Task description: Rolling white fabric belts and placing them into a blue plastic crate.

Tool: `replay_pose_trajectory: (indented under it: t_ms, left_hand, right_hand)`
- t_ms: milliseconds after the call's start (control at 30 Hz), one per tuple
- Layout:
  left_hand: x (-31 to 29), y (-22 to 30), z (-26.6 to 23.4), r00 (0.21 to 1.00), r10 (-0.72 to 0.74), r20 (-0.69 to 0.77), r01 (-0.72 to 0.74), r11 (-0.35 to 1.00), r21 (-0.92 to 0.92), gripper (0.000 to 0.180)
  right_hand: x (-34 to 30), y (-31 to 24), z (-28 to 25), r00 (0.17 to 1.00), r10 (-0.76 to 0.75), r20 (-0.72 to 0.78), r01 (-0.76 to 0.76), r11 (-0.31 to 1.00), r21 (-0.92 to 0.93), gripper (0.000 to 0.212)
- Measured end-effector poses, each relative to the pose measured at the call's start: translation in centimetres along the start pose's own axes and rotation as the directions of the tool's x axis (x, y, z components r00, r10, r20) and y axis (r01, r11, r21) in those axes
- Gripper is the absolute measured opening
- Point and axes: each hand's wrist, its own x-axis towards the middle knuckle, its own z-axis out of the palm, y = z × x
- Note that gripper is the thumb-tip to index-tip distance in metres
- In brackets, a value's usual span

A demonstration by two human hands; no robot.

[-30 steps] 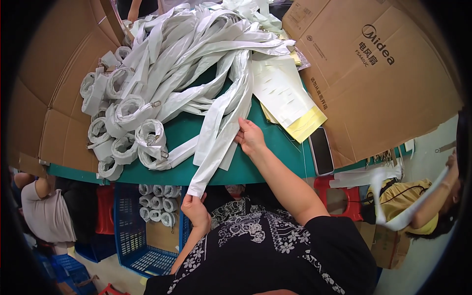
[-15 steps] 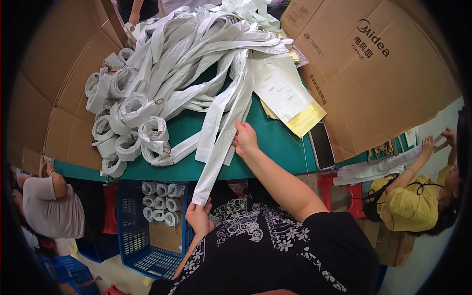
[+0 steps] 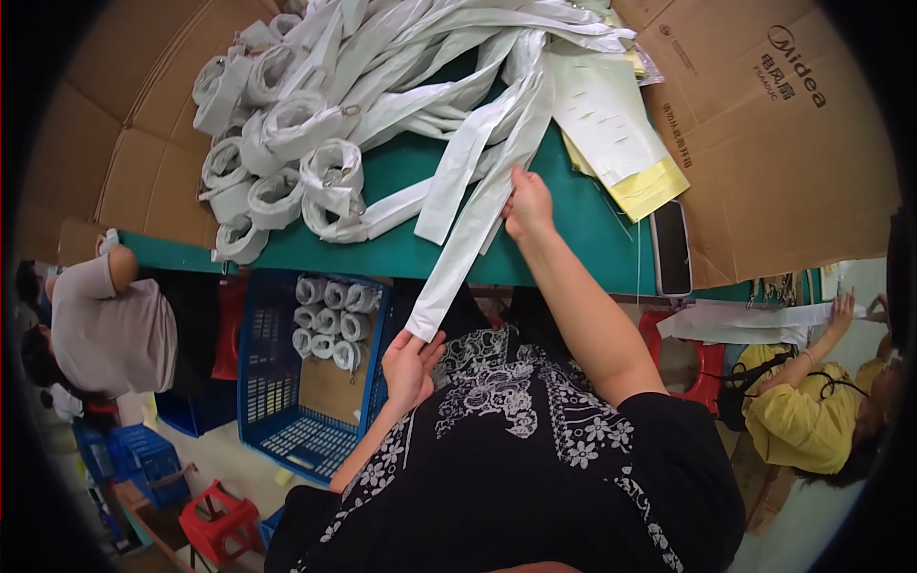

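A long, flat strip wrapped in white paper slants from the table toward my body. My left hand pinches its near end between thumb and fingers, just off the table's front edge. Farther up, my right hand grips the same strip at its right side; some of those fingers are hidden behind the paper. Beside it lies another white strip end, loose on the green table. Beyond my hands spreads a tangled heap of similar strips.
Coiled white rolls, some with metal clasps, are piled at left. White and yellow sheets and a phone lie at right. Cardboard walls both sides. Below stands a blue crate holding rolls. Co-workers sit on either side.
The whole view has shifted, so the table and heap sit higher and farther right in it. Both hands keep their hold on the strip, which still stretches between them.
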Motion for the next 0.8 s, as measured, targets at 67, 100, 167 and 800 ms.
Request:
replay_pose_trajectory:
  t_ms: [67, 100, 167, 800]
  left_hand:
    - [0.1, -0.2, -0.6, 1.0, -0.013, 0.01, 0.014, 1.0, -0.028, 0.031]
    - [0.1, -0.4, -1.0, 1.0, -0.015, 0.003, 0.015, 0.999, -0.028, 0.031]
    - [-0.1, -1.0, -1.7, 0.999, -0.023, 0.042, 0.028, 0.992, -0.12, 0.031]
    - [0.1, 10.1, 6.7, -0.393, -0.115, 0.912, -0.765, -0.509, -0.394, 0.027]
  right_hand:
    - [0.6, 0.0, -0.3, 0.999, -0.031, -0.016, 0.031, 0.999, 0.019, 0.019]
    - [0.8, -0.1, -0.5, 1.0, -0.024, -0.016, 0.024, 1.0, 0.018, 0.019]
    - [0.6, -0.6, -0.5, 0.998, -0.042, -0.038, 0.044, 0.998, 0.048, 0.02]
    - [-7.4, -4.1, -2.2, 0.844, 0.41, 0.347, -0.372, 0.912, -0.172, 0.027]
